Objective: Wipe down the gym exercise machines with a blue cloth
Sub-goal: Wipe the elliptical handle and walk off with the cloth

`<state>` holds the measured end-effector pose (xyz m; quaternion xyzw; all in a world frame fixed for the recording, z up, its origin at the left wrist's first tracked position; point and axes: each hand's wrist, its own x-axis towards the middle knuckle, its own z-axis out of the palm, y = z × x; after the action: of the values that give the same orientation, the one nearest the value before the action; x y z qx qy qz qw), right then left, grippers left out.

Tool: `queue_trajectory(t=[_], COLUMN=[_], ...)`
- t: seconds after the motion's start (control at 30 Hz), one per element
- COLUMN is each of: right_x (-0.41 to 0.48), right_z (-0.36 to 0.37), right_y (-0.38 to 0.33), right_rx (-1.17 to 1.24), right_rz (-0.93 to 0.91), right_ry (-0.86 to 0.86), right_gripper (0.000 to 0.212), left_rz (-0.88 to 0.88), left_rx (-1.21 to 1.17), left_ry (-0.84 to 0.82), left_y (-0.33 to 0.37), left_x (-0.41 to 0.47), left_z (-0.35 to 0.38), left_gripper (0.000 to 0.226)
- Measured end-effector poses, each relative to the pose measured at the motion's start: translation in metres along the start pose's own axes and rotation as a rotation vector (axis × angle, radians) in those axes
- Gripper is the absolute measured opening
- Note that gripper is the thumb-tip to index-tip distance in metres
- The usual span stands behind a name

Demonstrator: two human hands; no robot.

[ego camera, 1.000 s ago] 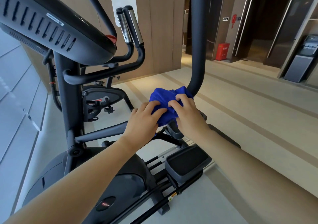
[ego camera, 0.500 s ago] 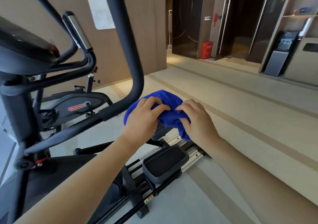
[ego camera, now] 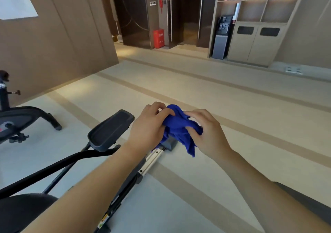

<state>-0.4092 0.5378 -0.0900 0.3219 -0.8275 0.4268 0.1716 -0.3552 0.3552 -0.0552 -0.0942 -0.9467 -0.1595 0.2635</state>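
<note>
Gym floor (ego camera: 206, 93) behind; left hand (ego camera: 149, 125) & right hand (ego camera: 208, 132) pinch blue cloth (ego camera: 179, 127), prob. refolding; next: wipe pedal (ego camera: 111, 130).

- My left hand (ego camera: 150, 125) is bare, with plain skin over the back and the knuckles.
- My right hand (ego camera: 209, 134) is bare too; its back is smooth and the knuckles make low ridges.
- My left forearm (ego camera: 100, 182) is uncovered from the wrist to the lower edge of view, and looks broader toward the camera.
- My right forearm (ego camera: 259, 184) is likewise uncovered along all that shows.
- A dark grey strip (ego camera: 300, 198) shows behind my right forearm; I cannot tell whether it is my clothing.
</note>
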Motion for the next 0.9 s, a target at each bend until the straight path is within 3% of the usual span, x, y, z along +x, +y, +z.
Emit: queue_trajectory(t=[0.3, 0.47, 0.9], right_x=[0.051, 0.137, 0.322], right_z=[0.013, 0.028, 0.038], right_y=[0.095, 0.165, 0.326], right_rx=[0.101, 0.051, 0.007], right_rz=[0.094, 0.077, 0.09], right_ry=[-0.068, -0.084, 0.006], right_gripper=[0.054, 0.039, 0.034], left_rz=[-0.07, -0.05, -0.01], left_rx=[-0.106, -0.156, -0.182], left_ry=[-0.022, -0.077, -0.226], left_y=[-0.026, -0.072, -0.158], left_x=[0.089, 0.168, 0.376], left_z=[0.092, 0.142, 0.259], left_gripper=[0.041, 0.036, 0.033])
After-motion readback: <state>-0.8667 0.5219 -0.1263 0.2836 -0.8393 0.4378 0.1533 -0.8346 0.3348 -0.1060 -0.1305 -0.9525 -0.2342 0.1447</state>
